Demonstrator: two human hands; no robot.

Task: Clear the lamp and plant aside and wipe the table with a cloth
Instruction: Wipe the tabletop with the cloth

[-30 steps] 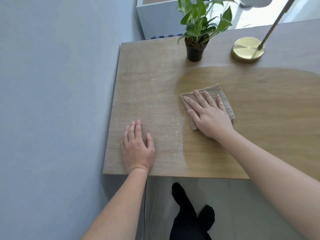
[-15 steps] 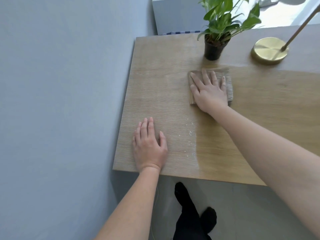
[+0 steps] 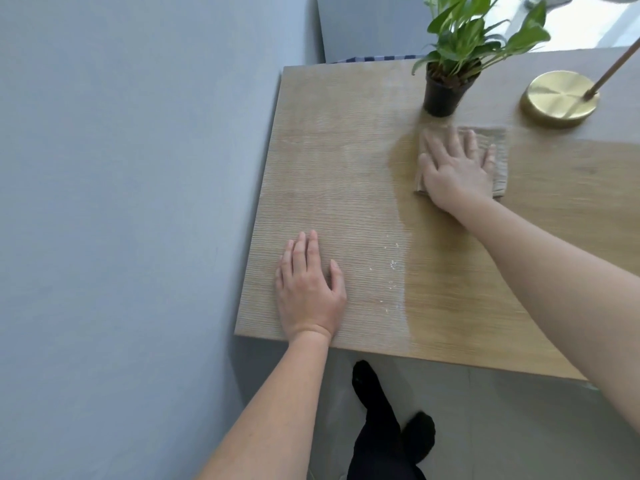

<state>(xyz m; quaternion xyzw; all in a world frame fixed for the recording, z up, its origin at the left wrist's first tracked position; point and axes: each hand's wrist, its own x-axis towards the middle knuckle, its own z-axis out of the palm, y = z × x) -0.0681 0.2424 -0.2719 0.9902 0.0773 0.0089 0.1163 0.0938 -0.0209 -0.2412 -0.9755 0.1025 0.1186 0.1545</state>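
Two flat hands: right hand (image 3: 456, 169) presses the cloth (image 3: 498, 157) just below the plant (image 3: 446, 88); left hand (image 3: 308, 289) rests open on the table (image 3: 332, 168).

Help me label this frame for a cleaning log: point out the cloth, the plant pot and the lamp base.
cloth (image 3: 498, 157), head view, bare right part beside the fingers.
plant pot (image 3: 443, 97), head view, black side wall.
lamp base (image 3: 557, 95), head view, brass top face.

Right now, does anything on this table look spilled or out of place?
Yes: small white crumbs lie scattered on the table, along the border between its darker wiped side and paler unwiped side. The plant and lamp stand upright.
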